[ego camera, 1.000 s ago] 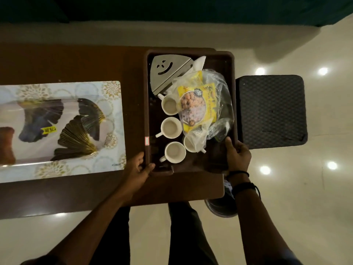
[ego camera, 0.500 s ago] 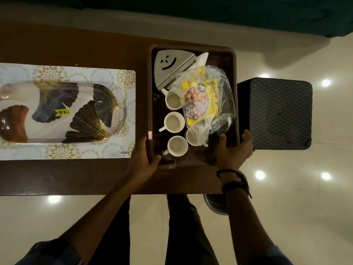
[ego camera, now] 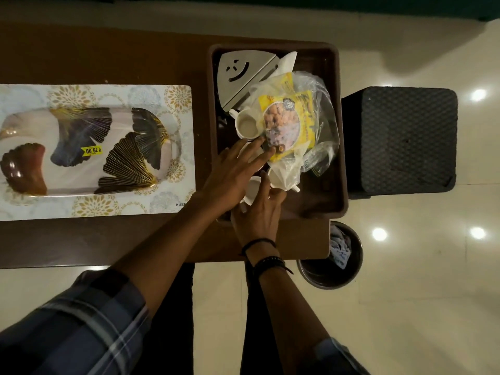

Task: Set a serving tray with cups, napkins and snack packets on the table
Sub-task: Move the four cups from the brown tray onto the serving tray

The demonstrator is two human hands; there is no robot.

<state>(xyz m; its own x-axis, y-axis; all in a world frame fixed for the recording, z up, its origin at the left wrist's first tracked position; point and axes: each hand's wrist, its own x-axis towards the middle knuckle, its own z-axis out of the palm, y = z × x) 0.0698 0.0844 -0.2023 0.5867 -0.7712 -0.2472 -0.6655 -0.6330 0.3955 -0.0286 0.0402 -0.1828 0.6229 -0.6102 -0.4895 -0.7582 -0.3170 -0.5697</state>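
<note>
A brown bin point(ego camera: 342, 158) stands on the right end of the wooden table point(ego camera: 108, 52). It holds a steel napkin holder point(ego camera: 238, 74) with a smiley cut-out, a yellow snack packet point(ego camera: 286, 123) in a clear bag, and white cups. The far cup point(ego camera: 246, 125) is in plain sight. My left hand point(ego camera: 235, 171) lies open over the middle cup, fingertips at the packet's lower edge. My right hand point(ego camera: 257, 215) covers the near cup point(ego camera: 251, 190), its thumb between that cup and a cup under the bag point(ego camera: 281, 175). Whether it grips one is unclear. A patterned serving tray point(ego camera: 94, 152) lies to the left.
A dark woven stool point(ego camera: 403, 139) stands right of the table, close to the bin. A round waste bin point(ego camera: 324, 274) with paper in it sits on the shiny floor by the table's near right corner. My legs are at the table's front edge.
Both hands left the bin's near rim. The left reached in over the middle cup toward the packet; the right swung left onto the near cup.
</note>
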